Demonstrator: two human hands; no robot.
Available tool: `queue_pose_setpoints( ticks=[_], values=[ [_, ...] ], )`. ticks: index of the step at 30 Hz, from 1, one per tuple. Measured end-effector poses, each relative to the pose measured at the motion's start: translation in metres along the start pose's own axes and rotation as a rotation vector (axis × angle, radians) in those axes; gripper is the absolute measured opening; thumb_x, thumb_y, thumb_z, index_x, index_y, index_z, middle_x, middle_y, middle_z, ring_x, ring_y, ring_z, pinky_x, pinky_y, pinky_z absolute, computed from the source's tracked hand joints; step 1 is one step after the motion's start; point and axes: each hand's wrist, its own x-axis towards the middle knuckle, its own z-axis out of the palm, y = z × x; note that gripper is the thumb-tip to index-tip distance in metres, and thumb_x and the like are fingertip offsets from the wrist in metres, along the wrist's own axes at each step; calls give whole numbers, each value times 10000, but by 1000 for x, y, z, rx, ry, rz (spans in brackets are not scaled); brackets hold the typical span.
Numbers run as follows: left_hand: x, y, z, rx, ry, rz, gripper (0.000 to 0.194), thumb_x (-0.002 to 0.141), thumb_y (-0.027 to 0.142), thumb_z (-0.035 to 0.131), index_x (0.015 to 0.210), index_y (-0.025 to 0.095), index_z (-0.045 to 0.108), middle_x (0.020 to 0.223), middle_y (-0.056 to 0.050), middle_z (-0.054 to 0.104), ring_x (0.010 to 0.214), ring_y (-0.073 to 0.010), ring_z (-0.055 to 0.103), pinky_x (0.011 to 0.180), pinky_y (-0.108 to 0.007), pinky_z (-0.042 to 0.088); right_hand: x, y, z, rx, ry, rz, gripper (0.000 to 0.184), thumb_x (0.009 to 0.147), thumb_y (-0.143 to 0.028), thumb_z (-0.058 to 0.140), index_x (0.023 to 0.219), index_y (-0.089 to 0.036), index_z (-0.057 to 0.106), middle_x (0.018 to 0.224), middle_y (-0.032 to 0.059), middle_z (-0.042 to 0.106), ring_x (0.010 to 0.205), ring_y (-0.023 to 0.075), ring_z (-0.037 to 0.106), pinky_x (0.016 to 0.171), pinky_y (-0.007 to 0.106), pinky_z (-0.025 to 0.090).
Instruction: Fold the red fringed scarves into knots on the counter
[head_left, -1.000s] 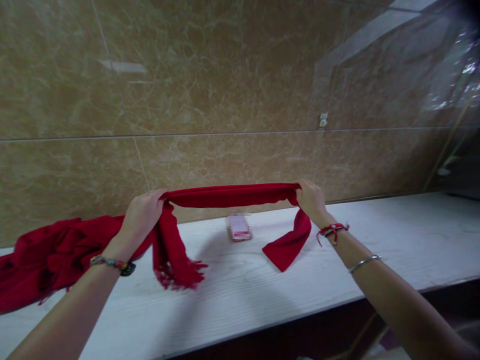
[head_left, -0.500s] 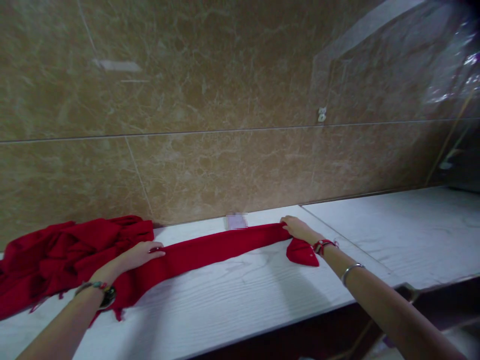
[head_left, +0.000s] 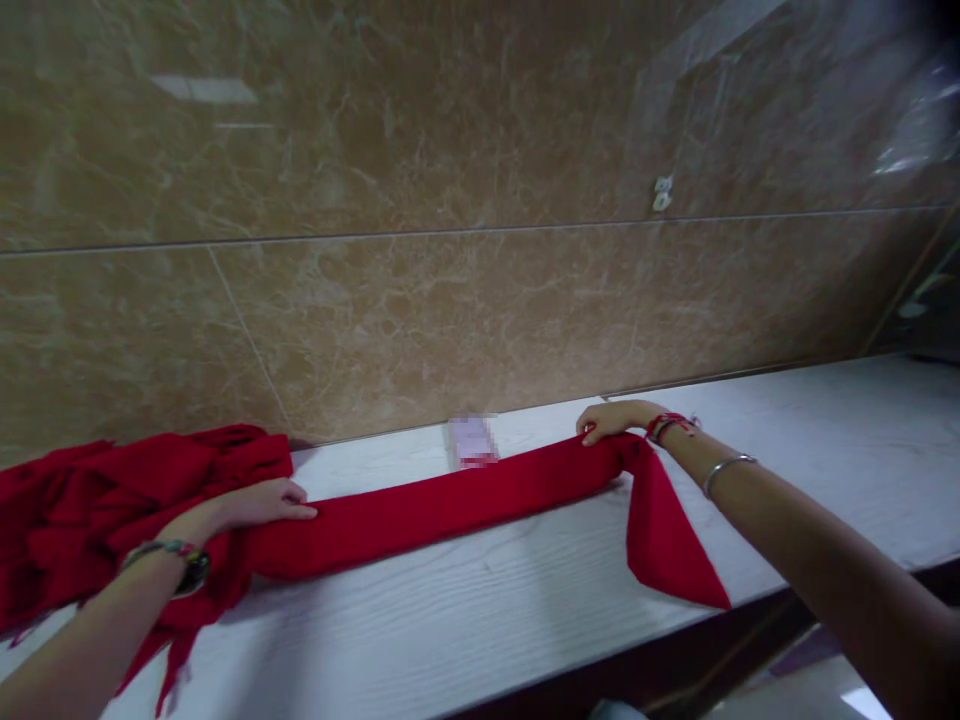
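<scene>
A long red scarf (head_left: 450, 500) is stretched as a folded flat band across a white wood-grain counter (head_left: 465, 620). My left hand (head_left: 262, 503) grips its upper edge at the left, where fringe hangs near the counter's front. At the other end my right hand (head_left: 606, 420) pinches the upper edge between thumb and fingers. Beyond that grip, a loose pointed flap (head_left: 667, 540) of the same red fabric droops towards the front edge. Bunched red fabric (head_left: 135, 480) lies in a heap behind and left of my left hand; whether it is all one piece I cannot tell.
A small pale, blurred packet (head_left: 470, 440) rests between the band and the brown marble-tiled wall (head_left: 420, 320). A small white fixture (head_left: 662, 193) sticks to the wall. The counter continues to the right, with a dark open space below its front edge.
My right hand has moved slightly right and up, lifting the band's end. The flap past it has spread longer towards the front. My left hand keeps its grip; the view has shifted a little.
</scene>
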Motion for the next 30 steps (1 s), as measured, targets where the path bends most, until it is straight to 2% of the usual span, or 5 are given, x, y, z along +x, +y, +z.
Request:
queue_pose_setpoints(
  ticks=[3, 12, 21, 25, 30],
  values=[
    [16, -3, 27, 7, -227, 56, 314, 616, 476, 548, 510, 181, 552, 500, 67, 535, 555, -120, 452, 534, -191, 324, 20, -5, 24, -53, 55, 69, 265, 675, -183, 598, 932, -156, 657, 956, 66, 650, 907, 192, 569, 762, 257, 410],
    [25, -26, 41, 147, -181, 122, 366, 703, 518, 459, 748, 178, 589, 673, 1, 607, 640, -164, 539, 596, -239, 399, -22, -16, 49, 12, 267, 230, 670, 721, -406, 580, 1297, -140, 364, 1210, 154, 496, 1064, 260, 484, 868, 349, 385],
    [31, 159, 81, 84, 9, 687, 398, 816, 347, 429, 1192, 226, 476, 1293, -57, 443, 1156, -178, 423, 984, -310, 316, -82, -74, 128, -14, 593, 500, 794, 720, -284, 563, 1377, -178, 130, 1315, 217, 274, 1153, 352, 336, 801, 449, 406],
    [30, 231, 114, 98, 42, 859, 469, 840, 416, 413, 1268, 225, 390, 1382, -60, 331, 1265, -186, 277, 1020, -323, 248, -92, -75, 130, -66, 595, 490, 798, 681, -149, 529, 1378, -180, 144, 1254, 198, 342, 1122, 329, 383, 827, 434, 397],
    [41, 270, 137, 132, 17, 883, 549, 837, 475, 393, 1312, 209, 318, 1378, -87, 335, 1256, -202, 296, 988, -321, 266, -112, -67, 117, -217, 409, 442, 669, 721, 9, 355, 1323, -279, 321, 1095, 156, 483, 844, 223, 572, 670, 303, 449]
  ],
)
